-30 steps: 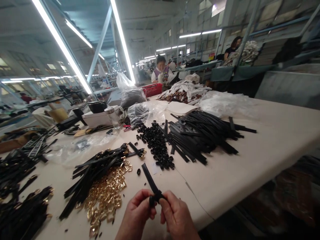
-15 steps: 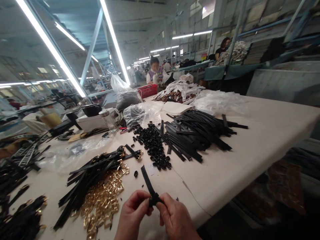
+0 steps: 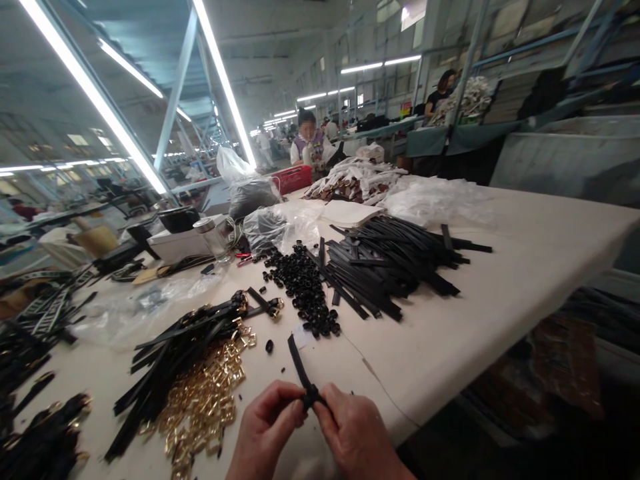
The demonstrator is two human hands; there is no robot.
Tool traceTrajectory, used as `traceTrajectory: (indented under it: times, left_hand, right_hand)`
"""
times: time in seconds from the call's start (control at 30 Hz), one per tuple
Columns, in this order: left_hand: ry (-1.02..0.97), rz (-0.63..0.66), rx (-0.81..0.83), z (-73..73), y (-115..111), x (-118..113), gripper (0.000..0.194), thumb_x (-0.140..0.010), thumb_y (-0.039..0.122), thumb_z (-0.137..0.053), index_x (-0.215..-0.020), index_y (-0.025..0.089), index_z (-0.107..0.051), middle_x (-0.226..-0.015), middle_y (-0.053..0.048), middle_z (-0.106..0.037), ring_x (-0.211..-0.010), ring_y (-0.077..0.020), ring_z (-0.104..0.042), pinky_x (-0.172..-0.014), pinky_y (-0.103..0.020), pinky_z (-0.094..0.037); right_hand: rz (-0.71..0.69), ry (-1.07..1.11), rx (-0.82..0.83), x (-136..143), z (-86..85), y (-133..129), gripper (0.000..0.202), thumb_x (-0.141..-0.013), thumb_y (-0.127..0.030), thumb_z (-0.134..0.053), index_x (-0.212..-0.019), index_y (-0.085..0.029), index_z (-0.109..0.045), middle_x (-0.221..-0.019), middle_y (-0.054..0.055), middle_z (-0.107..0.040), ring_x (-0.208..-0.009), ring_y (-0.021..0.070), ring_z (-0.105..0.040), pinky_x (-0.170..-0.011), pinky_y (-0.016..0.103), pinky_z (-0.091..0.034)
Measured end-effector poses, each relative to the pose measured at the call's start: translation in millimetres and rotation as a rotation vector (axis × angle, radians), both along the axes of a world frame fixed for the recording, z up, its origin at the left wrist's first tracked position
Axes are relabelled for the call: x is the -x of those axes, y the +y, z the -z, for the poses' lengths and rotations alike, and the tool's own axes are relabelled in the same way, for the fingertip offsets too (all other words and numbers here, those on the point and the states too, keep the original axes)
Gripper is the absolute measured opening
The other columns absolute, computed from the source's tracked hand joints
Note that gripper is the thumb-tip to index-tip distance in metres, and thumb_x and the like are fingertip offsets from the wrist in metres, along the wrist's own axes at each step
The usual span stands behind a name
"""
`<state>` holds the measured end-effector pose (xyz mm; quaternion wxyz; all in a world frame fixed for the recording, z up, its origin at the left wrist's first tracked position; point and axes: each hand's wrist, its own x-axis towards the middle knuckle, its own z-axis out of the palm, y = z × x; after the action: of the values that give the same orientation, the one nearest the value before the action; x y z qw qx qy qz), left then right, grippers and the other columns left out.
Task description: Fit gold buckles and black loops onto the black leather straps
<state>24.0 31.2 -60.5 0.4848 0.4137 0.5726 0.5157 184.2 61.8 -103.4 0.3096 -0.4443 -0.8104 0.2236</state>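
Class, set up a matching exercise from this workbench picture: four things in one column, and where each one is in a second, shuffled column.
Things:
1. black strap
2. gold buckles
3. black rings
4. red basket

Places:
A. far end of the table
B. piled mid-table, beside loose strips
C. heaped left of the hands
D. pinched between left hand and right hand

Pairs: 1-D, 2-C, 3-B, 4-A
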Motion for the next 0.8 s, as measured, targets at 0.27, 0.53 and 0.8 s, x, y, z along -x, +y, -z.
traceTrajectory:
  times: [0.27, 0.53, 0.8]
  left_hand:
    - [0.219, 0.062, -0.186, 14.4, -1.3, 2.1, 0.010, -0.080, 0.031, -0.075, -0.080, 0.022, -0.077, -0.080, -0.003, -0.067, -0.078, -0.0184, -0.065, -0.072, -0.024, -0.055]
    - [0.453, 0.141, -0.274, 20.5, -1.0, -1.1, 0.009, -0.084, 0.023, -0.070, -0.088, 0.027, -0.077, -0.084, -0.003, -0.070, -0.076, -0.0172, -0.069, -0.067, -0.022, -0.056]
    - [0.022, 0.062, -0.048, 14.3, -5.4, -9.3, 0.020, -0.081, 0.039, -0.074, -0.082, 0.020, -0.071, -0.068, -0.001, -0.068, -0.063, -0.0156, -0.064, -0.062, -0.024, -0.052]
  right_hand:
    - [-0.149, 0.133, 0.232, -2.7, -9.4, 2.3, 0.029, -0.100, -0.032, -0.031, -0.088, -0.020, -0.054, -0.070, 0.002, -0.068, -0.059, 0.0166, -0.065, -0.054, 0.027, -0.031]
    - [-0.291, 0.294, 0.367, -12.0, -26.1, 1.7, 0.027, -0.089, -0.018, -0.043, -0.114, -0.019, -0.053, -0.098, 0.006, -0.069, -0.090, 0.0211, -0.067, -0.077, 0.028, -0.047]
    - [-0.233, 0.477, 0.585, -8.2, -20.1, 2.1, 0.037, -0.102, -0.046, -0.035, -0.096, -0.017, -0.057, -0.070, 0.001, -0.063, -0.051, 0.0112, -0.055, -0.051, 0.021, -0.042]
